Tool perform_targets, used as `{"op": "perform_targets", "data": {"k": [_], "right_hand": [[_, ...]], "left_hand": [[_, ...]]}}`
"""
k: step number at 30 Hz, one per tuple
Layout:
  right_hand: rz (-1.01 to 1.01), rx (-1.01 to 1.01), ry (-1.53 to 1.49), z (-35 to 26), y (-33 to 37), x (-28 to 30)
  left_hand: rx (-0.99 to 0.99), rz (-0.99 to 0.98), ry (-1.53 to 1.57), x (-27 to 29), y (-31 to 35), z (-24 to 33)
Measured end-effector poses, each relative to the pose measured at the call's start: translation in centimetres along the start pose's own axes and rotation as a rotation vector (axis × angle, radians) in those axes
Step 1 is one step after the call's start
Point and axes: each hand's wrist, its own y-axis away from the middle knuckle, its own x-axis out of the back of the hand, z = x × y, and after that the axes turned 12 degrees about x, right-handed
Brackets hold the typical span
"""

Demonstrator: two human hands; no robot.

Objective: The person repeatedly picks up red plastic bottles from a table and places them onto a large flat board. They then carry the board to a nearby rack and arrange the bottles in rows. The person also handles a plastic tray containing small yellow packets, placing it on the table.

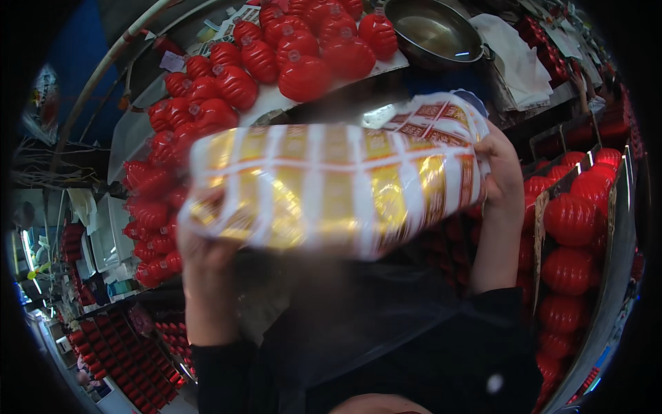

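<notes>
A wide printed sheet (331,186), glossy with gold, white and red bands, is stretched between my two hands. Its left end is gripped by my left hand (207,238), whose fingers are partly covered by the sheet and blurred. At the other end, my right hand (500,165) pinches the sheet's right edge. Behind it, a second part with a dark red pattern (431,119) shows; I cannot tell whether it is the same sheet. Beyond the sheet lie many shiny red ribbed, rounded pieces (303,76) with small clear tips.
A round metal pan (431,34) with liquid in it stands at the far right of the bench. White cloth or paper (517,62) lies beside it. Racks holding red pieces (569,221) run along my right, and more racks (124,352) stand at lower left.
</notes>
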Motion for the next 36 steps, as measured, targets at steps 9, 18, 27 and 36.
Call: {"op": "perform_targets", "data": {"k": [9,18,27,36], "right_hand": [[0.19,0.15,0.525,5.0,-7.7,17.3],[0.24,-0.009,1.632,17.3,-6.9,28.8],[0.448,0.195,1.777,20.7,-1.0,26.8],[0.943,-0.203,0.067,26.2,3.0,23.8]], "left_hand": [[-0.023,0.06,-0.03,5.4,-14.7,-12.2],[0.409,0.211,-0.152,9.6,-17.6,-21.6],[0.566,0.24,-0.145,12.8,-18.3,-21.3],[0.728,0.094,0.168,16.5,-18.6,-21.6]]}}
